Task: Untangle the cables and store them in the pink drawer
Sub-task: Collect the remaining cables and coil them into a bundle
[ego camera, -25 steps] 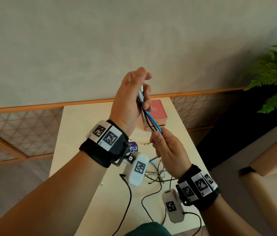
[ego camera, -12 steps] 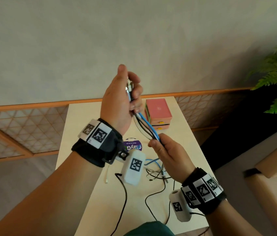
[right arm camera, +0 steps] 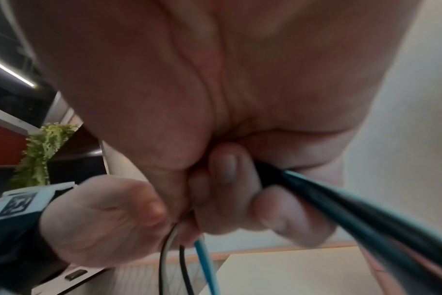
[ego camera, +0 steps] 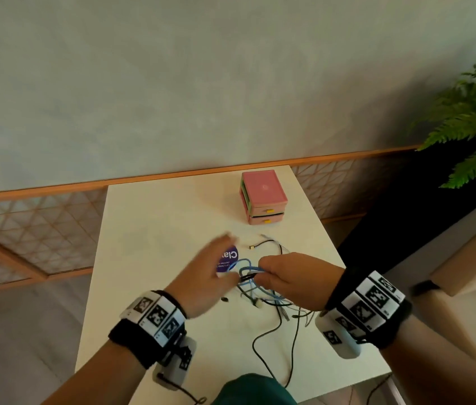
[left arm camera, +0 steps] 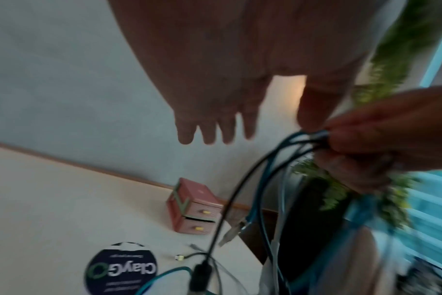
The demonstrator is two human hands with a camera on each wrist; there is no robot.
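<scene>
Several cables (ego camera: 252, 276) sit pinched in the right hand (ego camera: 292, 276); the left hand (ego camera: 204, 276) is spread, empty. Untangling continues; next, separate one strand.

Bare forearms, no sleeves. Black wristbands (ego camera: 131, 337) on both wrists, each carrying white blocks printed with black square markers (ego camera: 372, 302). White camera pods (ego camera: 337, 336) slung beneath, also marked, trailing thin black leads (ego camera: 184, 391). Dark green clothing (ego camera: 255, 390) at the bottom edge.
</scene>
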